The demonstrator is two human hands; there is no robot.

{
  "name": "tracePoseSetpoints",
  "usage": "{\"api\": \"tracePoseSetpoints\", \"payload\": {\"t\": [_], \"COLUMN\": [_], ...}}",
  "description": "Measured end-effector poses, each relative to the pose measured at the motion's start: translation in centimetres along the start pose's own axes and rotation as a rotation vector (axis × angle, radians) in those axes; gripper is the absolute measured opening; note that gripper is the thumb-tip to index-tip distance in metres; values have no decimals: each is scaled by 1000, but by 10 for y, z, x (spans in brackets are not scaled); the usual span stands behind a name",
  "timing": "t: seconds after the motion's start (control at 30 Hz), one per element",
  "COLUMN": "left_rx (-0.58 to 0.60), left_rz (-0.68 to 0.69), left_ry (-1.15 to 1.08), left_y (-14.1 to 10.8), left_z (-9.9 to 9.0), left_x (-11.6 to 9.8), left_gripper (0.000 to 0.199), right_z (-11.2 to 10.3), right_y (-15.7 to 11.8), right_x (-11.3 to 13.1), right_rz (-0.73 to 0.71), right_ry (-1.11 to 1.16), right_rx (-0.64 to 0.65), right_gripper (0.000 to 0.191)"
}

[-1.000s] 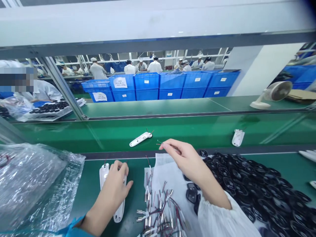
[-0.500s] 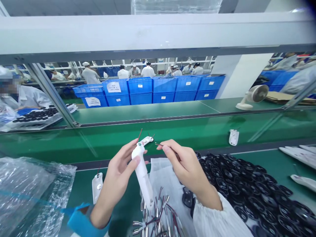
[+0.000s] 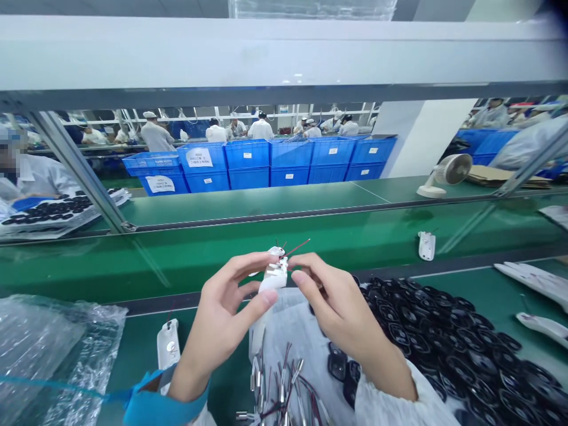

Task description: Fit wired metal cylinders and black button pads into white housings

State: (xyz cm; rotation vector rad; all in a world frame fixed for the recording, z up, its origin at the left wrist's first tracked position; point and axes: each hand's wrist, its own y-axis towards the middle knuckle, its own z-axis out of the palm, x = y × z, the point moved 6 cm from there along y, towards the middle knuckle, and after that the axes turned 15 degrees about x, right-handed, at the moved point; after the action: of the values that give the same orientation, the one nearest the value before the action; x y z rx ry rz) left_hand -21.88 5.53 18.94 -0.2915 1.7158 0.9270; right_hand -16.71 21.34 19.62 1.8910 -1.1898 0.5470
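My left hand [image 3: 219, 322] grips a white plastic housing [image 3: 275, 276], held up end-on above the bench with its far end tilted away from me. My right hand [image 3: 339, 305] is right beside it, with thumb and forefinger pinched on a thin wire at the housing's end. A red wire [image 3: 298, 248] sticks out past the housing. Below my hands, a heap of small wired metal components [image 3: 281, 384] lies on a white sheet [image 3: 302, 337]. Black oval parts [image 3: 435, 337] cover the bench to the right of my right forearm.
Another white housing [image 3: 168, 349] lies on the green bench near a clear plastic bag [image 3: 44, 361]. A green conveyor belt [image 3: 222, 251] runs behind, carrying a white housing [image 3: 426, 245]. Further white housings [image 3: 535, 284] lie at right. Co-workers and blue crates [image 3: 248, 165] stand beyond.
My hands have come closer together. The housing has swung from a long diagonal in my left hand to nearly end-on, with its wired end now against my right fingertips.
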Motion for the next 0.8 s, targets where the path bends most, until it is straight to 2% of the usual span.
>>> {"api": "tracePoseSetpoints", "payload": {"t": [0.1,0.17,0.27,0.37,0.47,0.53,0.67,0.8], "left_rx": [11,22,20,-12,-57,-42,43,97], "left_rz": [-30,-35,-31,-30,-39,-61,-103,-127], "left_ry": [84,160,266,240,174,153,75,56], "left_y": [1,2,4,5,5,5,5,5], "left_z": [3,6,10,8,3,3,8,9], "left_x": [3,6,9,11,11,12,16,18], "left_gripper": [42,44,37,31,30,29,31,28], "right_z": [5,8,9,4,-3,-8,-11,-8], "right_y": [0,-1,-3,-6,-7,-8,-7,-3], "right_x": [-8,-10,-12,-13,-18,-22,-24,-20], "right_rz": [90,94,74,92,157,209,197,144], "right_ry": [104,154,211,291,363,393,390,363], "right_rx": [1,-34,-81,-36,45,33,-58,-50], "right_gripper": [16,24,42,54,35,20,25,29]}}
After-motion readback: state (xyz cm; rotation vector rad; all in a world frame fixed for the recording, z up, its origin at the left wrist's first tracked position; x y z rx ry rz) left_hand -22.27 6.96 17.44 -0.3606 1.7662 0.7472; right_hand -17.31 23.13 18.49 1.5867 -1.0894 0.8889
